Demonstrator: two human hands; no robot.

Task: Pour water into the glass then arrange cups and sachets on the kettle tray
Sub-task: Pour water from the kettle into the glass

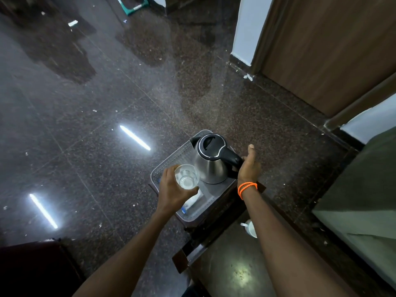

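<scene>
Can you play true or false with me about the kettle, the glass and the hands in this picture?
1. The left hand holds the glass. True.
2. The kettle has its lid wide open. False: the lid is shut.
3. The right hand is at the kettle's black handle. True.
4. The kettle stands on the floor. False: it stands on the tray.
5. An orange band is on the left wrist. False: it is on the right wrist.

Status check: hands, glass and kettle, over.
Left hand grips glass. Right hand at kettle handle, thumb up. Kettle upright on tray. Nothing blocking.
</scene>
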